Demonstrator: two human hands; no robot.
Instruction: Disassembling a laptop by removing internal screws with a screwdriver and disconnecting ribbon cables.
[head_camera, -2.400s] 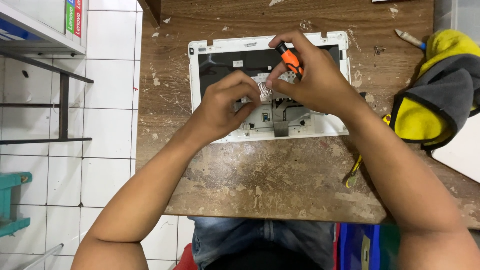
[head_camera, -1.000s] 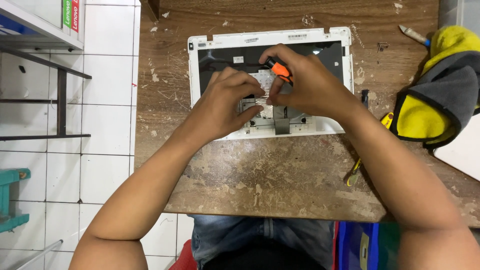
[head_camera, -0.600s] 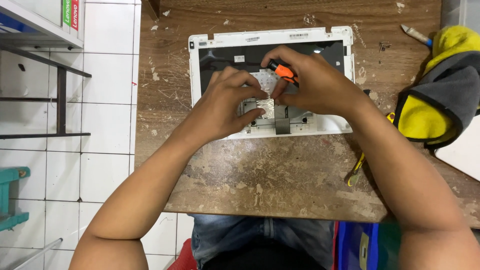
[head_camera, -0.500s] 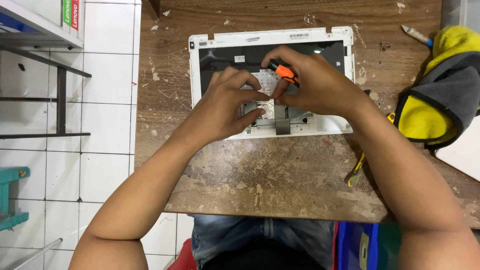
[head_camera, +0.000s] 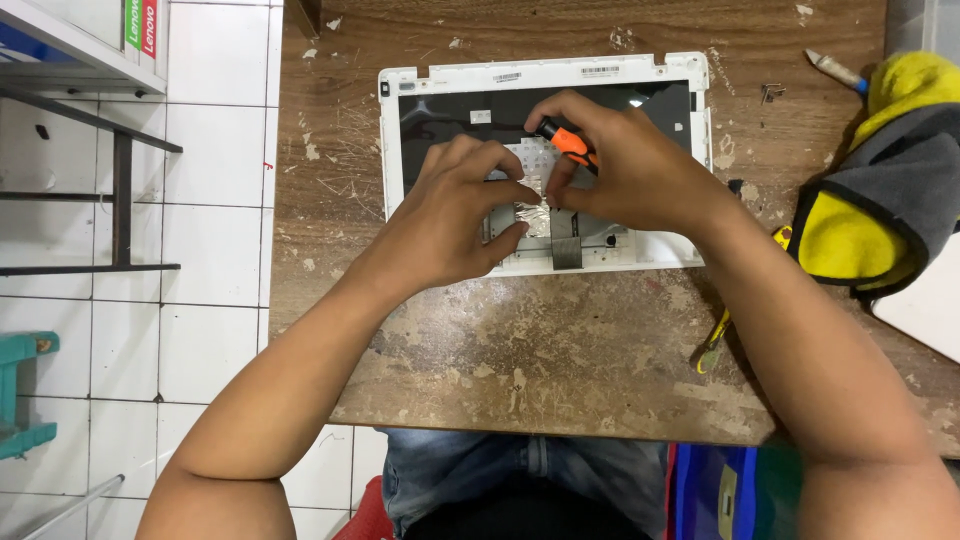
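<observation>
On the scarred brown wooden table (head_camera: 560, 370), a white plastic laptop shell (head_camera: 545, 72) lies open side up, and both hands work over its middle. Compared with a couple of seconds ago, the right hand (head_camera: 640, 170) has come down from the shell's far edge toward its centre, bringing the orange-handled screwdriver (head_camera: 565, 142) with it; since about a second ago hardly anything shifts, which suggests the tool has settled on one spot. That hand grips the screwdriver's handle between thumb and fingers, tip pointed down into the shell. The left hand (head_camera: 455, 225) is half curled, its thumb and forefinger pinched on a crinkled silver foil patch (head_camera: 535, 215) inside the shell, just beside the screwdriver tip. The shell acts as a shallow tray: within it sit a dark inner panel (head_camera: 450, 115), the foil patch and a grey flat ribbon tab (head_camera: 566, 250) near its front edge. To the right of the shell lies a yellow and grey cloth bundle (head_camera: 880, 210).
</observation>
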